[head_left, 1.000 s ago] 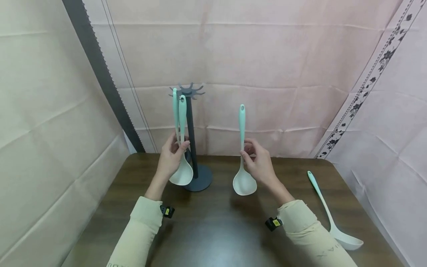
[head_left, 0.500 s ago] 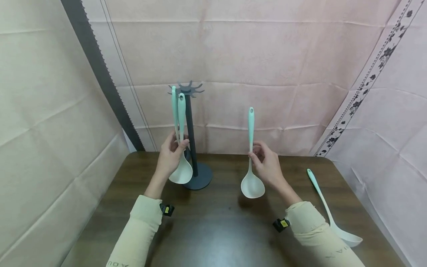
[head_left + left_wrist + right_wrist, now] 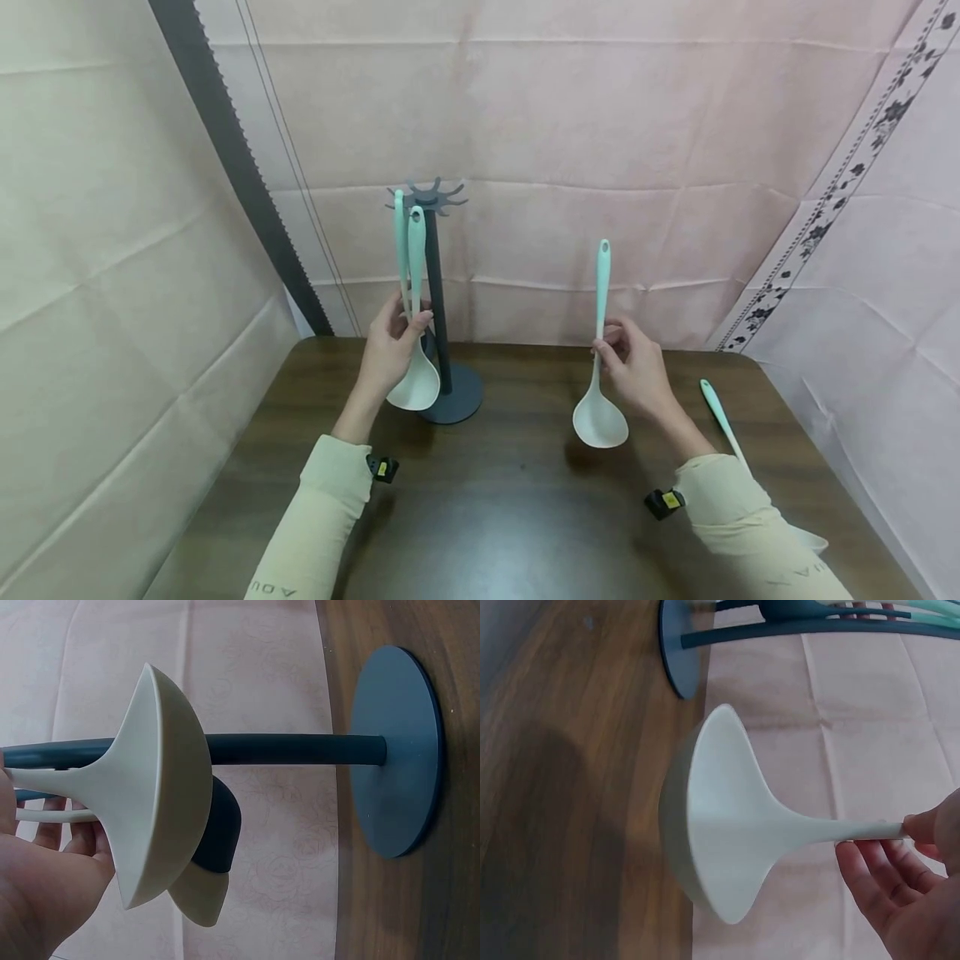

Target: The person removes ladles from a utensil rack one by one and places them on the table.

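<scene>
A makeshift recording booth — creased pink cloth sheets hung as walls around a brown table.

The ladle is showing a smooth, matt silicone-like finish — cream bowl, mint handle. The rack is looking like matt dark grey painted metal. The table is reflecting light off glossy wood-grain veneer — the backdrop is hanging as creased cloth.

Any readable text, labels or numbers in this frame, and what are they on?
"AOU" (seen upside down, partly cut off by the frame edge): printed on the left sleeve.
Print on the right sleeve: too faint to read.
Yellow tags on the black wrist clips: too small to read.
Ladles, stand, wall cloths: no text visible.
</scene>
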A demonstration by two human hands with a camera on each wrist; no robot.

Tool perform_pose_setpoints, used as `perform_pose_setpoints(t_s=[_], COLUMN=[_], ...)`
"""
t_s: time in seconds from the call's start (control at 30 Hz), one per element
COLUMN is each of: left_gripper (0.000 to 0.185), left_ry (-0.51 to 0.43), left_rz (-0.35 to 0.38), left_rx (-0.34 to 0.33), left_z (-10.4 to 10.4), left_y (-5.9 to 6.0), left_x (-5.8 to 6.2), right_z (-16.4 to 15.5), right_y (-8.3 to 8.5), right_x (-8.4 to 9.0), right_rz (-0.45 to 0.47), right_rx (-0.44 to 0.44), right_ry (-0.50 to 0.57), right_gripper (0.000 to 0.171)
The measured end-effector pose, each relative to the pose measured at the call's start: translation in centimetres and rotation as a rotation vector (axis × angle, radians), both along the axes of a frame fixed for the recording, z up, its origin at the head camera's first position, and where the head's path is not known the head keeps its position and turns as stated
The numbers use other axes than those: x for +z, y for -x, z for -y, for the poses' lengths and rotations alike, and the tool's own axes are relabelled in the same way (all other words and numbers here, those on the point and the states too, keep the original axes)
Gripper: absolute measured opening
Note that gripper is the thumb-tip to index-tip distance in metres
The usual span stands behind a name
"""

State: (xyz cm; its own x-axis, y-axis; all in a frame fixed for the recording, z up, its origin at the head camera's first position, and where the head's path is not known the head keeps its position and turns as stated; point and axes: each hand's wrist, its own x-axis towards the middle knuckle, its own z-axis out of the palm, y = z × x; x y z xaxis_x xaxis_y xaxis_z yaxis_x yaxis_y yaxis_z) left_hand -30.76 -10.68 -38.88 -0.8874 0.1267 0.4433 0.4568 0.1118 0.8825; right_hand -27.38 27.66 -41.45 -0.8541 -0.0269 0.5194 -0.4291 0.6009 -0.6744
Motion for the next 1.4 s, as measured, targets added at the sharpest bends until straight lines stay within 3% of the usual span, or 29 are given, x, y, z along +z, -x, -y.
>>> perform_pose_setpoints(t_s=[0.33, 0.67, 1.0, 1.23, 1.4], left_gripper=[0.059, 0.058, 0.060, 0.060, 0.060], left_ry=[-0.009, -0.009, -0.021, -0.032, -0.028], left_rz=[0.002, 0.005, 0.007, -0.003, -0.035], left_rx=[-0.004, 0.000, -0.014, -0.005, -0.011], left_z=[-0.2, 0.0, 0.2, 0.5, 0.6], left_y=[0.1, 0.1, 0.2, 2.2, 2.8], left_x=[-0.1, -0.1, -0.1, -2.0, -2.6], right_z=[-3.3, -6.1, -9.1, -10.4, -11.1], right_y=[-0.4, -0.6, -1.1, -1.4, -1.7], right_x=[-0.8, -1.2, -2.0, -2.2, -2.8], right_rz=[0.183, 0.238, 0.367, 0.440, 0.476], right_rx=[-0.008, -0.047, -0.045, -0.040, -0.019], right_ry=[-0.028, -0.114, -0.130, -0.160, -0.177], right_gripper=[0.025, 0.023, 0.019, 0.023, 0.021])
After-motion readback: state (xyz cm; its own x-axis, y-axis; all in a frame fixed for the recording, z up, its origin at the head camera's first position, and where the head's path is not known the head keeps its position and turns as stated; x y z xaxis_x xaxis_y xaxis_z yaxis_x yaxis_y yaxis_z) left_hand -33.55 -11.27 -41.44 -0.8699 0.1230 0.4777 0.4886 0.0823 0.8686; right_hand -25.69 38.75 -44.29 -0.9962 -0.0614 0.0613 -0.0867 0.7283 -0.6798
